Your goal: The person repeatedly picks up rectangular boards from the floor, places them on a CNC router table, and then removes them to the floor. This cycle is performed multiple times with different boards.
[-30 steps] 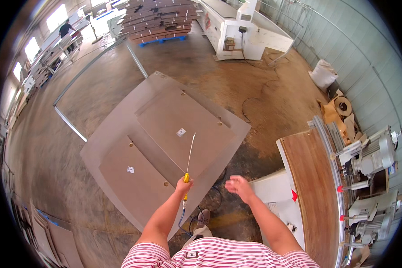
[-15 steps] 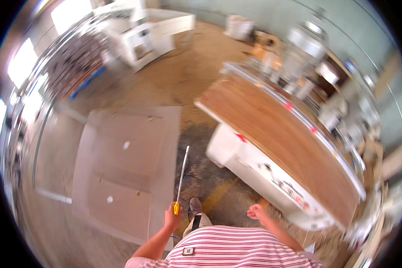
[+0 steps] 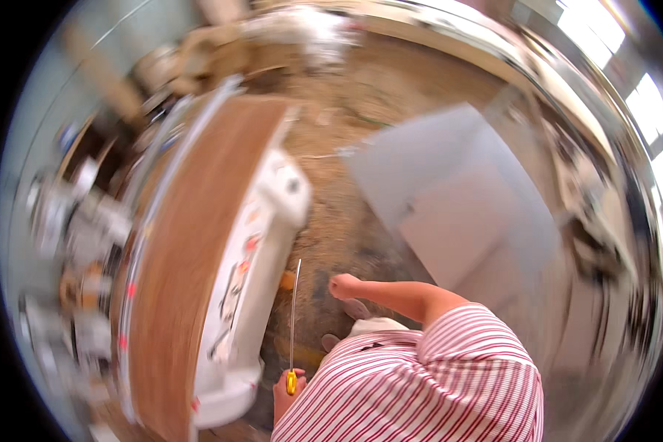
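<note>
The fingers of the left hand (image 3: 286, 390) are curled tight around the yellow handle of a long thin rod (image 3: 295, 317), low in the picture at about seven o'clock, with the metal shaft pointing up toward twelve o'clock; the right hand (image 3: 342, 286) sits nearer the middle, closed into a loose fist with nothing visibly in it, though blur keeps me from saying just how far it is closed. Around them, largest first: the dusty concrete floor (image 3: 346, 214) fills the middle of the view. A long wooden board (image 3: 191, 243) lies on a white machine (image 3: 250, 295) and runs from eleven o'clock down to seven o'clock, just beside the rod on its nine o'clock side. A stack of grey panels (image 3: 457, 199) lies flat on the floor toward two o'clock, well apart from both hands. The person's red-and-white striped shirt (image 3: 427, 390) takes up the five o'clock corner, and shoes show just below the right hand. The far clutter at nine o'clock is too smeared to name. As for progress, I judge the work to be between steps: the rod is carried, its tip touches nothing, and neither board nor panels are being handled.
</note>
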`<state>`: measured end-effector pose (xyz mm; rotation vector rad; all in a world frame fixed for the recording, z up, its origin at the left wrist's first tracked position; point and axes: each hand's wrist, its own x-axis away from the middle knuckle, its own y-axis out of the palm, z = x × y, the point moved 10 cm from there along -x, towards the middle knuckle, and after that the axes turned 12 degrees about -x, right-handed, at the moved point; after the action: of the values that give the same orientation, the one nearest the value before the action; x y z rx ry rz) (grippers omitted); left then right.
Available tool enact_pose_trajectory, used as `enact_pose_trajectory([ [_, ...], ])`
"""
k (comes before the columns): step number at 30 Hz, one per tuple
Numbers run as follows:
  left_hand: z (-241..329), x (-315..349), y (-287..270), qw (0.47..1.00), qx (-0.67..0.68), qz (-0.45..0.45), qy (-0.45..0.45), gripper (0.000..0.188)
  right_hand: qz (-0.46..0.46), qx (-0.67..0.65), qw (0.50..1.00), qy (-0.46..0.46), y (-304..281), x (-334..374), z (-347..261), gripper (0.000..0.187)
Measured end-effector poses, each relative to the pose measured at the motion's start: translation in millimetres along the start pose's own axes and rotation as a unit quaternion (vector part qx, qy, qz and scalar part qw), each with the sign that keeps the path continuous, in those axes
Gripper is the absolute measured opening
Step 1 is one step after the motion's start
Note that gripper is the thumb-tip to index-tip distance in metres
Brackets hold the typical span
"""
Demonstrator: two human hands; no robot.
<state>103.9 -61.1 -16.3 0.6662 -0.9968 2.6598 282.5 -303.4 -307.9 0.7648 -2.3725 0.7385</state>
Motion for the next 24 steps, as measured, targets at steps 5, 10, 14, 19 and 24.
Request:
enact_pose_trajectory([
  [5,54.1,-34.8,42.5,0.955,-0.168,-0.244,0.022,0.020,0.281,-0.227,0.931,0.040,-28.9,113.8,88.5,0.022],
  [10,85.6,-86.5,107.4,0.882,-0.236,-0.366,0.181,0.018,0.334,-0.414,0.820,0.214,44.6,231.7,219.0,0.018],
  [14,124.5,-101.4,154.2,0.865,-0.293,-0.354,0.202,0.020,0.367,-0.471,0.743,0.302,88.3,284.1,304.8,0.015],
  [19,140.6,-131.5,212.5,0.867,-0.322,-0.340,0.169,0.024,0.483,-0.481,0.643,0.349,73.8,311.6,390.0,0.023],
  [24,160.7,-167.1,245.1,0.920,-0.196,-0.332,0.074,0.021,0.559,-0.450,0.592,0.368,-30.5,312.2,446.1,0.070],
])
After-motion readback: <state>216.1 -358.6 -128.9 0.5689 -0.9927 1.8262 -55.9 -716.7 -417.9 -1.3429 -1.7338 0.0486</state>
